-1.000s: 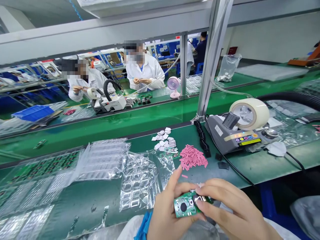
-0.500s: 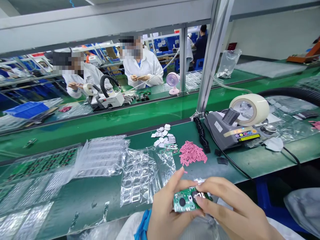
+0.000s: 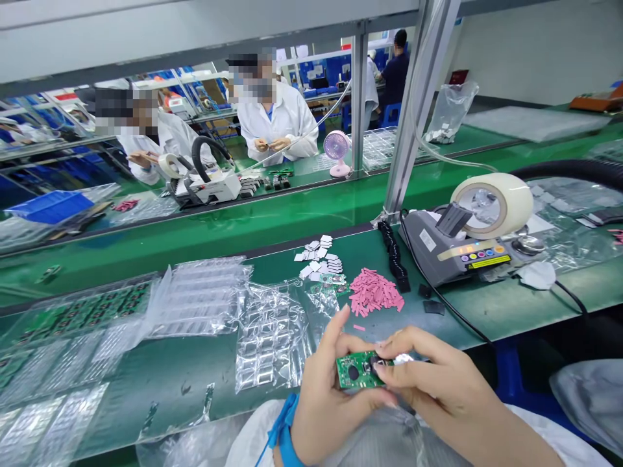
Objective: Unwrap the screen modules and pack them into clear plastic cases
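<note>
A small green circuit board point(image 3: 359, 381) with a round black blob is held near the table's front edge. My left hand point(image 3: 324, 395) grips the board along its edges, its index finger raised; a blue band circles the wrist. From the other side, my right hand point(image 3: 433, 379) pinches the board's right part, fingertips on a dark component point(image 3: 374, 363) there. Those fingers hide most of that end. Just beyond lies a heap of pink strips point(image 3: 374, 292), with one loose strip point(image 3: 359, 327) nearer my left hand.
A grey tape dispenser point(image 3: 438, 250) bears a large tape roll point(image 3: 503, 204) at right. White pads point(image 3: 316, 256), a black strip point(image 3: 393, 256) and clear plastic trays point(image 3: 270, 340) lie around. Bagged circuit boards point(image 3: 92, 305) are at left. Two co-workers in white coats point(image 3: 277, 120) sit opposite.
Both hands and the circuit board have shifted slightly up and left in view. The board looks a little more level. The grip stays much the same; the camera view has tilted slightly.
</note>
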Tool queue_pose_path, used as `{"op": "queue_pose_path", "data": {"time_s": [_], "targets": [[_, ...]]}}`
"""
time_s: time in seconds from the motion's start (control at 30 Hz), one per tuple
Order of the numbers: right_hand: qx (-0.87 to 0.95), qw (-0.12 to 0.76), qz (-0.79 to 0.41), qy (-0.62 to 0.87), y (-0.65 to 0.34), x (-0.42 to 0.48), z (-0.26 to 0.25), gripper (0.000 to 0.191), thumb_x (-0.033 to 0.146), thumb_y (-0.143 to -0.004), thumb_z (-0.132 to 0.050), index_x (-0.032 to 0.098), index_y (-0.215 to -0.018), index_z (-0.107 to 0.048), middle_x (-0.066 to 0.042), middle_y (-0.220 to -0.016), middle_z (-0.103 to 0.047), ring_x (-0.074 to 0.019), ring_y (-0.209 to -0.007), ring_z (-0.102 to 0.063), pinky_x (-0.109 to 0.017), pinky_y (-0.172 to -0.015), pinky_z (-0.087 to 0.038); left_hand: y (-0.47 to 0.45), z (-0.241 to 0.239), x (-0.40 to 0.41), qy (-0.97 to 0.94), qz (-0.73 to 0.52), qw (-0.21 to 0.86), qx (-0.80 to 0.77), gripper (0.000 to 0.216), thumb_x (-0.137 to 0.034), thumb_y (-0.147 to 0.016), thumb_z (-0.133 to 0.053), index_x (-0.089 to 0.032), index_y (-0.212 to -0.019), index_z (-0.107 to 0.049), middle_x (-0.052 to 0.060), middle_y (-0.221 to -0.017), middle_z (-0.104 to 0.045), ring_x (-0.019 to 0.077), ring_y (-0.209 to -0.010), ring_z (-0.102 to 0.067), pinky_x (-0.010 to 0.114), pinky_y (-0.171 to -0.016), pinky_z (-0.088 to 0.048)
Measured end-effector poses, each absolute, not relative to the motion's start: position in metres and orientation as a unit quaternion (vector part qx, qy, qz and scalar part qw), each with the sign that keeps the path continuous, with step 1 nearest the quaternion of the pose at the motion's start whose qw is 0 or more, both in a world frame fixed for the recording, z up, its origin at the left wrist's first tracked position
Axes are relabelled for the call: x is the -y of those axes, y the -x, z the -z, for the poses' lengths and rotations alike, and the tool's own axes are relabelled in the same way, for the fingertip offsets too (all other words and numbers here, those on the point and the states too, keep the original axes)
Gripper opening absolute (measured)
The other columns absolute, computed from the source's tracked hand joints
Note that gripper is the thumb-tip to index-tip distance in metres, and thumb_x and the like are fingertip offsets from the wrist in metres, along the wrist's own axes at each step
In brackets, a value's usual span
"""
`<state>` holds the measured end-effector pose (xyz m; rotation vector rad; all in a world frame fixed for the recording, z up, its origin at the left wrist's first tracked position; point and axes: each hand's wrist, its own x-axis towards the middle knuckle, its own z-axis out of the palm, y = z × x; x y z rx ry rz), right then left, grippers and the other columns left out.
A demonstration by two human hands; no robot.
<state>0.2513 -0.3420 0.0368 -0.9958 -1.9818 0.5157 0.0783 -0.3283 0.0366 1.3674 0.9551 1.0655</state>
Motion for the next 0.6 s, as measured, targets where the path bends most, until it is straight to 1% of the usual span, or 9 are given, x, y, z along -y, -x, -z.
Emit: {"op": "queue_pose_path", "data": {"time_s": [0.07,0.13,0.2,0.27,0.37,0.47,0.53,0.57,0.6], "targets": [[0.81,0.42,-0.157,0.378,-0.253,0.334,-0.036,0.025,0.005,-0.086,-0.043,0.019,-0.092,-0.063,-0.007,-0.089,-0.062,-0.0148,-0.082,-0.061,-0.026,-0.065,-0.053,-0.078,-0.036,0.321,-0.54,-0.433,0.603,-0.397,0.089,-0.014,-0.057,-0.08,-0.033,-0.133,-0.037,0.0,-0.097,-0.069,0.0174,-0.091,-0.062,0.028,-0.087,-0.041],[0.828,0.411,-0.116,0.364,-0.256,0.326,-0.035,0.026,0.003,-0.086,-0.042,0.018,-0.098,-0.06,-0.008,-0.09,-0.064,-0.0156,-0.082,-0.061,-0.028,-0.069,-0.054,-0.078,-0.035,0.311,-0.464,-0.419,0.682,-0.379,0.08,-0.027,-0.063,-0.078,-0.026,-0.132,-0.038,0.004,-0.103,-0.067,0.0189,-0.098,-0.059,0.029,-0.088,-0.041],[0.849,0.373,-0.114,0.356,-0.259,0.318,-0.034,0.029,0.005,-0.087,-0.04,0.017,-0.108,-0.056,-0.008,-0.094,-0.065,-0.0164,-0.086,-0.062,-0.028,-0.074,-0.055,-0.078,-0.032,0.301,-0.381,-0.388,0.748,-0.38,0.067,-0.032,-0.07,-0.072,-0.022,-0.128,-0.042,0.004,-0.097,-0.067,0.0152,-0.092,-0.06,0.026,-0.083,-0.042],[0.872,0.326,-0.127,0.342,-0.261,0.311,-0.033,0.032,0.009,-0.089,-0.04,0.019,-0.116,-0.051,-0.007,-0.096,-0.067,-0.0161,-0.087,-0.064,-0.025,-0.073,-0.055,-0.077,-0.027,0.289,-0.328,-0.327,0.794,-0.395,0.056,-0.026,-0.067,-0.074,-0.019,-0.118,-0.05,-0.001,-0.079,-0.066,0.0088,-0.076,-0.06,0.022,-0.075,-0.042],[0.903,0.284,-0.12,0.299,-0.262,0.298,-0.029,0.035,0.014,-0.09,-0.04,0.023,-0.123,-0.049,-0.003,-0.09,-0.069,-0.0154,-0.078,-0.067,-0.02,-0.065,-0.056,-0.074,-0.015,0.272,-0.319,-0.239,0.827,-0.397,0.059,-0.014,-0.048,-0.082,-0.016,-0.102,-0.058,-0.006,-0.059,-0.061,0.0058,-0.057,-0.056,0.018,-0.06,-0.04],[0.915,0.293,-0.079,0.267,-0.264,0.283,-0.015,0.04,0.018,-0.09,-0.046,0.025,-0.129,-0.044,-0.002,-0.09,-0.071,-0.0164,-0.076,-0.069,-0.02,-0.065,-0.056,-0.074,-0.001,0.254,-0.343,-0.188,0.822,-0.414,0.062,-0.007,-0.037,-0.083,-0.015,-0.094,-0.06,-0.003,-0.055,-0.064,0.0098,-0.051,-0.058,0.019,-0.048,-0.038],[0.908,0.301,-0.066,0.283,-0.267,0.274,0.006,0.048,0.02,-0.086,-0.053,0.025,-0.132,-0.041,-0.004,-0.102,-0.07,-0.0186,-0.086,-0.069,-0.022,-0.071,-0.057,-0.078,0.009,0.24,-0.358,-0.167,0.809,-0.435,0.061,-0.004,-0.033,-0.083,-0.014,-0.09,-0.061,-0.002,-0.054,-0.064,0.0118,-0.05,-0.058,0.019,-0.044,-0.038],[0.902,0.304,-0.069,0.299,-0.269,0.271,0.019,0.052,0.022,-0.084,-0.057,0.026,-0.133,-0.04,-0.004,-0.109,-0.068,-0.0198,-0.092,-0.068,-0.022,-0.074,-0.057,-0.08,0.014,0.231,-0.366,-0.166,0.798,-0.45,0.058,-0.004,-0.035,-0.083,-0.013,-0.088,-0.062,-0.002,-0.054,-0.063,0.0117,-0.048,-0.057,0.019,-0.043,-0.039],[0.888,0.315,-0.071,0.327,-0.272,0.27,0.033,0.054,0.023,-0.082,-0.06,0.027,-0.132,-0.042,-0.005,-0.113,-0.066,-0.0211,-0.097,-0.066,-0.024,-0.077,-0.057,-0.081,0.019,0.22,-0.373,-0.172,0.782,-0.468,0.052,-0.006,-0.041,-0.083,-0.012,-0.089,-0.062,-0.002,-0.055,-0.062,0.0108,-0.047,-0.056,0.02,-0.042,-0.039]]}}
